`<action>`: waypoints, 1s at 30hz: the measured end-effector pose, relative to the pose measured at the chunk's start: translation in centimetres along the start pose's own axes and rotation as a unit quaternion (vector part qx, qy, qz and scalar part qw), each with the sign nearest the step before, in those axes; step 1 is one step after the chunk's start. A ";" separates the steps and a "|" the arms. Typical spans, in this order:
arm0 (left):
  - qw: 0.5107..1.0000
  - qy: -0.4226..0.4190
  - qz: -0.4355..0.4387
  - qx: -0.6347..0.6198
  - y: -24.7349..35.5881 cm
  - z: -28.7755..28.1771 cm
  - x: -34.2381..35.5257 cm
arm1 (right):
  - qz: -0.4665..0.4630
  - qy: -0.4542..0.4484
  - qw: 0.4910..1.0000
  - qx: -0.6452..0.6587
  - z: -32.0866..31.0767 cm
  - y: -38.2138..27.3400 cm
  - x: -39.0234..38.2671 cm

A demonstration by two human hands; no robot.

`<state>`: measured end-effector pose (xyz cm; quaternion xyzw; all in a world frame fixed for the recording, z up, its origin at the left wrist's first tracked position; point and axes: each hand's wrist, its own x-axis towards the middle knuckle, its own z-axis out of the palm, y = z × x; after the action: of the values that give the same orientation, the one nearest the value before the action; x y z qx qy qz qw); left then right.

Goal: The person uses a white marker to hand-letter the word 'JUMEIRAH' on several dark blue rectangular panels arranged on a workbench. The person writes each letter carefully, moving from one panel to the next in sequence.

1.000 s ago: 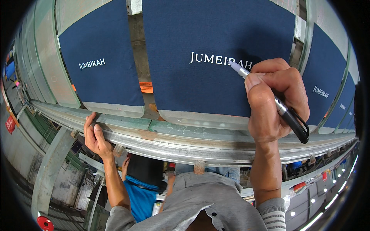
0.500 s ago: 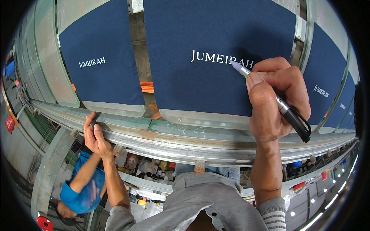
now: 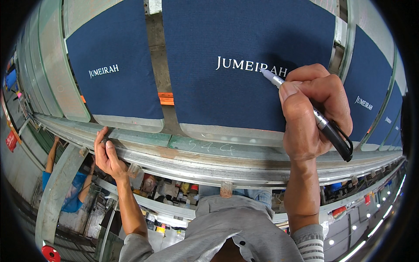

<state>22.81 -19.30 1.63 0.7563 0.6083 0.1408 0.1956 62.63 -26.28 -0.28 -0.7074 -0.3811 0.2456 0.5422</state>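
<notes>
My right hand (image 3: 312,111) grips a marker pen (image 3: 321,118) with a silver barrel and black cap pushed on its back end. Its pale tip meets the white lettering (image 3: 253,65) on a dark navy fabric panel (image 3: 209,96); whether it touches cannot be told. That panel lies flat over a pale board with a rounded near edge. My left hand (image 3: 109,155) rests on the metal rail (image 3: 196,155) at the boards' front, fingers loosely stretched and apart, holding nothing. Just beyond its fingertips lies a second navy panel (image 3: 115,94) with smaller white lettering.
More navy panels (image 3: 364,83) on boards continue to the right. Bare glassy boards (image 3: 54,78) stand in a row at the left. Beneath the rail is a shelf of mixed small items (image 3: 170,190). A person in blue (image 3: 74,192) is at the lower left, partly behind a curved metal beam (image 3: 59,187).
The person in blue has shifted left, further behind the metal beam, with arms now apart. My hands, the marker pen and the panels look almost unmoved.
</notes>
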 end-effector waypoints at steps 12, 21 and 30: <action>1.000 -0.004 0.003 0.002 0.0 0.0 0.0 | -0.002 0.000 1.000 0.000 0.0 0.1 -0.1; 1.000 -0.001 -0.002 0.002 0.2 0.1 0.0 | 0.016 0.002 1.000 0.001 0.1 -0.1 0.0; 1.000 -0.002 -0.004 0.005 0.1 0.0 0.0 | -0.007 -0.004 1.000 -0.010 -0.1 0.1 0.0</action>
<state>22.92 -19.32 1.67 0.7548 0.6120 0.1353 0.1936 62.70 -26.31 -0.35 -0.7094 -0.3906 0.2408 0.5349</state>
